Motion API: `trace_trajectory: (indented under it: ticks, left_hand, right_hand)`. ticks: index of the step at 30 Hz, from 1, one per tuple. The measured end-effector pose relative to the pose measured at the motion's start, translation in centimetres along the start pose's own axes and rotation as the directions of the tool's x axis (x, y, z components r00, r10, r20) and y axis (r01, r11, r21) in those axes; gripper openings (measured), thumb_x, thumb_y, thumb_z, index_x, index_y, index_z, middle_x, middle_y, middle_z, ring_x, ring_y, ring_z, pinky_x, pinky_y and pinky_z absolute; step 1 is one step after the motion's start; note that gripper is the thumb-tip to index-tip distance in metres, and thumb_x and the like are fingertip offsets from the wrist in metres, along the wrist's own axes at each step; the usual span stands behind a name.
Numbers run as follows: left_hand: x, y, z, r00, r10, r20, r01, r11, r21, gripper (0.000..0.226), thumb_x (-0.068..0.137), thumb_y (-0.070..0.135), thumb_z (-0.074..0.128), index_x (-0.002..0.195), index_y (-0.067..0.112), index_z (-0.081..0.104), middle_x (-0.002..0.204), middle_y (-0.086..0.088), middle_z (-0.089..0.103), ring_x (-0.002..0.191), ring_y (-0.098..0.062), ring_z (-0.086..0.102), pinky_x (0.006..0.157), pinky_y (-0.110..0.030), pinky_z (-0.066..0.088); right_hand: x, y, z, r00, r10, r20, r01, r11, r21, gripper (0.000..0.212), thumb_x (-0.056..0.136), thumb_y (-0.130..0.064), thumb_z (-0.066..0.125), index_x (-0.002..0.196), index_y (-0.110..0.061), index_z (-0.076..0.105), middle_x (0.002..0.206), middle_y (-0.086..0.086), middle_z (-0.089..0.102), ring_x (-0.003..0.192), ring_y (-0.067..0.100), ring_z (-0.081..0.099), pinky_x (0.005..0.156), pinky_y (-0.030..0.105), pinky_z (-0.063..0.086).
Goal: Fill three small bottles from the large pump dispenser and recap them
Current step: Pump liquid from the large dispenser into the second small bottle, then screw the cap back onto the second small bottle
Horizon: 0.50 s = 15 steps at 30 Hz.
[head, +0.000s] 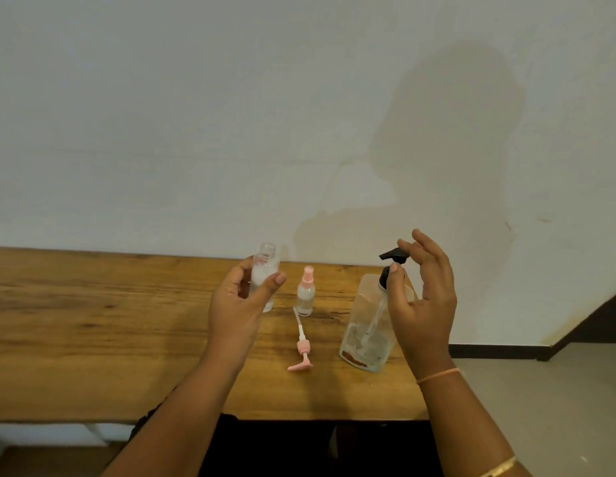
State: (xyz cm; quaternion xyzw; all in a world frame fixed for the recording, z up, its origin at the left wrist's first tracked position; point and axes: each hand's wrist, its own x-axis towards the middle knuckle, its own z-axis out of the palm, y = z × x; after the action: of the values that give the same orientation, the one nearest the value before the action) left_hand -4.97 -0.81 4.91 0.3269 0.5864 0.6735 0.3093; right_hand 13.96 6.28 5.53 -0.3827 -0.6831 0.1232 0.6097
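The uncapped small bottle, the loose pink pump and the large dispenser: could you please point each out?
uncapped small bottle (263, 270): head view, frosted body.
loose pink pump (303, 346): head view, pink collar.
large dispenser (363, 327): head view, clear body.

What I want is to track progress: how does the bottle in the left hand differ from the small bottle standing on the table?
The held bottle has a bare, open neck; the standing bottle wears a pink spray cap. The held bottle is gripped in the left hand; the standing bottle rests on the table, untouched. Both are small, clear and upright.
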Motion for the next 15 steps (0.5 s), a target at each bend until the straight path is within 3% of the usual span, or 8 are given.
trace_trajectory:
  ticks: [4,8,12,15]
  left_hand:
    - [-0.2,-0.5,-0.8,0.999,-0.037,-0.006,0.038,0.997,0.068,0.031,0.073,0.024,0.074,0.101,0.027,0.061,0.101,0.005,0.067,0.091,-0.014,0.064,0.069,-0.026,0.051]
    - [-0.4,-0.9,-1.0,0.996,-0.091,-0.004,0.090,0.989,0.115,0.035,0.076,0.019,0.075,0.108,0.019,0.061,0.103,0.006,0.066,0.090,-0.007,0.061,0.065,-0.021,0.045]
    - [-0.1,-1.7,-1.1,0.992,-0.125,0.010,0.122,0.979,0.161,0.040,0.077,0.017,0.075,0.115,0.013,0.061,0.107,0.002,0.066,0.094,-0.009,0.060,0.066,-0.021,0.045]
    - [0.1,-2.1,-1.0,0.992,-0.127,0.000,0.125,0.976,0.179,0.042,0.077,0.018,0.075,0.116,0.013,0.060,0.108,0.002,0.065,0.100,-0.015,0.061,0.068,-0.022,0.047]
  right_hand:
    - [-1.3,-1.9,0.8,0.973,-0.227,-0.032,0.222,0.969,-0.108,0.024,0.089,-0.011,0.051,0.108,-0.003,0.063,0.116,0.014,0.057,0.110,0.015,0.053,0.093,0.016,0.044]
    - [-3.2,-2.3,2.4,0.948,-0.269,0.172,0.284,0.956,-0.071,0.020,0.088,-0.010,0.051,0.103,-0.006,0.064,0.103,0.006,0.063,0.099,0.007,0.053,0.087,0.013,0.043]
    - [-4.6,-1.1,4.3,0.885,-0.126,0.448,0.187,0.978,-0.095,0.016,0.089,-0.011,0.053,0.099,-0.011,0.065,0.094,0.000,0.065,0.086,0.007,0.056,0.074,0.020,0.047]
    - [-5.4,0.3,5.8,0.752,0.130,0.646,0.026,0.974,-0.226,0.018,0.093,-0.014,0.052,0.106,-0.013,0.064,0.104,0.002,0.063,0.093,0.013,0.056,0.080,0.026,0.047]
